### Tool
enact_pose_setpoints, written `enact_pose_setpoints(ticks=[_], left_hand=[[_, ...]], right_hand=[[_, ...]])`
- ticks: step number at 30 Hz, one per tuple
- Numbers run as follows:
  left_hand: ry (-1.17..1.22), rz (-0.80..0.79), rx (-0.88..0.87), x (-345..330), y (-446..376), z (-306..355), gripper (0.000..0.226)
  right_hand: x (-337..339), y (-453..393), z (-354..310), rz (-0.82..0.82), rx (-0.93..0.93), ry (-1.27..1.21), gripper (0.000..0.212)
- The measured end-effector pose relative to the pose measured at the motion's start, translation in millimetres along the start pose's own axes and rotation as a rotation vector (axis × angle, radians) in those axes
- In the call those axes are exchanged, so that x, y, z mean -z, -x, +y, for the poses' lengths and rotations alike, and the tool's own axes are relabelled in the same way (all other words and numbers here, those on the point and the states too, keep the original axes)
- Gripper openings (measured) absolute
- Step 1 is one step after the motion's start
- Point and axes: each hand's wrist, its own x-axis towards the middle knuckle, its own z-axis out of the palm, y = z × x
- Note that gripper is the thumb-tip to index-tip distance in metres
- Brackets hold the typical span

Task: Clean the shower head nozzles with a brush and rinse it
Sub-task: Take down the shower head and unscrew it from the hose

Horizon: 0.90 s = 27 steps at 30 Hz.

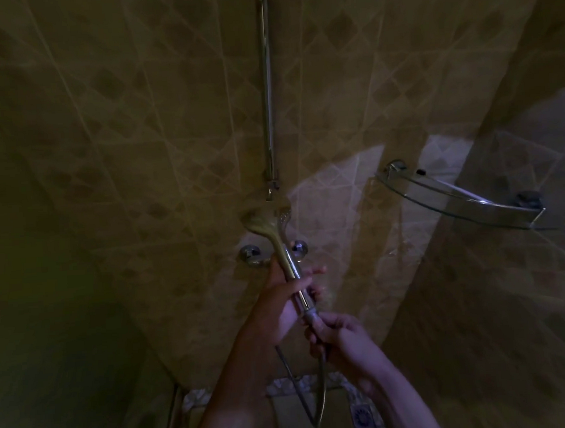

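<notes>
Shower head [263, 222] sat raised in front of the tiled wall [137, 140], just below the foot of the chrome riser pipe [267, 82] and above the mixer valve [270, 251], its handle [293, 276] slanting down toward me. My left hand [282, 308] was wrapped round the middle of that handle, fingers curled over the chrome. My right hand [343, 337] pinched the fitting where the hose [320, 400] joins the handle's lower end, fingers clenched on it. The hose dropped in a loop toward the floor near the drain [363, 414]. I saw no brush anywhere, and in the dim light I could not tell which way the nozzle face pointed.

To do this step well, I judged, I should hold the handle steady with the left grip and turn only with the right, so the hose would not kink or twist. Then I could roll the head until the nozzles faced me before scrubbing. Wet chrome might slip, so a firm hold mattered. A glass corner shelf [465, 199] stood well apart at right.
</notes>
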Motion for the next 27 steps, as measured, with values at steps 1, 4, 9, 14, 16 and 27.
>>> enact_pose_setpoints(ticks=[1,4,9,14,16,27], left_hand=[[0.023,-0.063,0.002,0,1,1,0.066],[0.010,-0.220,-0.013,0,0,2,0.078],[-0.020,-0.176,-0.003,-2,2,-3,0.079],[-0.034,0.070,-0.019,-11,17,-21,0.077],[-0.017,0.131,-0.024,-16,25,-25,0.075],[0.090,0.110,0.032,-29,31,-24,0.043]], right_hand=[[1,2,-1,0.005,-0.003,-0.011,0.014],[3,6,-8,0.008,-0.028,-0.031,0.014],[8,14,-23,-0.050,-0.090,-0.045,0.019],[9,26,-11,0.020,-0.088,-0.053,0.019],[10,31,-4,0.044,-0.068,-0.039,0.019],[9,45,-2,-0.013,-0.051,-0.087,0.014]])
